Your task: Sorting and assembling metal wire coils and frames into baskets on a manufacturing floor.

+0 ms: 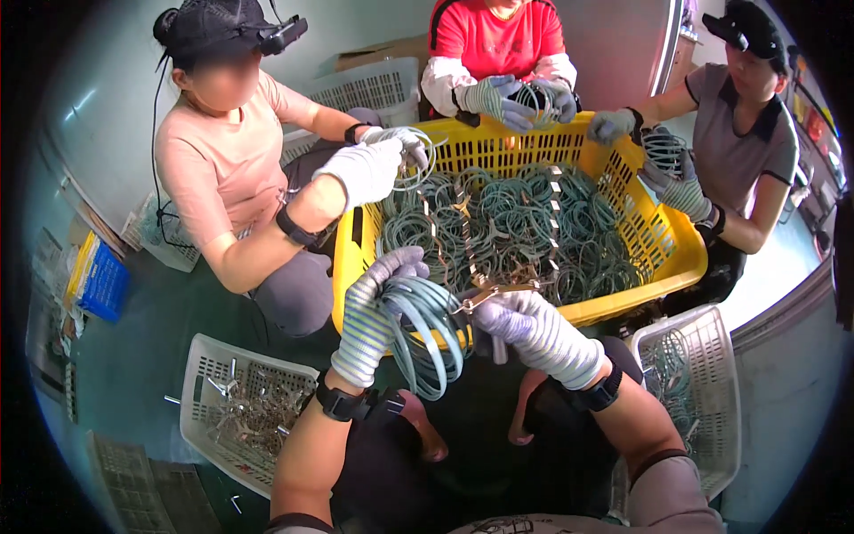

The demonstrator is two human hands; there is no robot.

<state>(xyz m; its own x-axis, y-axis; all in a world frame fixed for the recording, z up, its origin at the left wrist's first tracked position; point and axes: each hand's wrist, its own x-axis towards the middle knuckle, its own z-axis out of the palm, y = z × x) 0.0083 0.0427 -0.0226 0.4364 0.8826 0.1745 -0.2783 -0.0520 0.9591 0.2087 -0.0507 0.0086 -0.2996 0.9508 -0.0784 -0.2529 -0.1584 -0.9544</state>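
Both my hands wear striped knit gloves. My left hand (366, 311) is closed around a bundle of grey-green rings (427, 343), which hangs down in front of the basket. Gloved fingers of my right hand (541, 336) pinch a branching, copper-coloured metal piece (486, 292) beside that bundle. One end of the piece comes close to the rings; whether it touches them I cannot tell. Just beyond my hands stands a yellow plastic basket (636, 303), heaped with loose grey-green rings (507, 222). Linked strips of shiny metal pieces (554, 218) lie over the heap.
Three gloved co-workers (222, 151) surround the yellow basket, each handling rings. At my left a white basket (189, 392) holds small metal parts; another white basket (728, 400) at my right holds rings. A blue-and-yellow box (98, 285) rests on the floor, far left.
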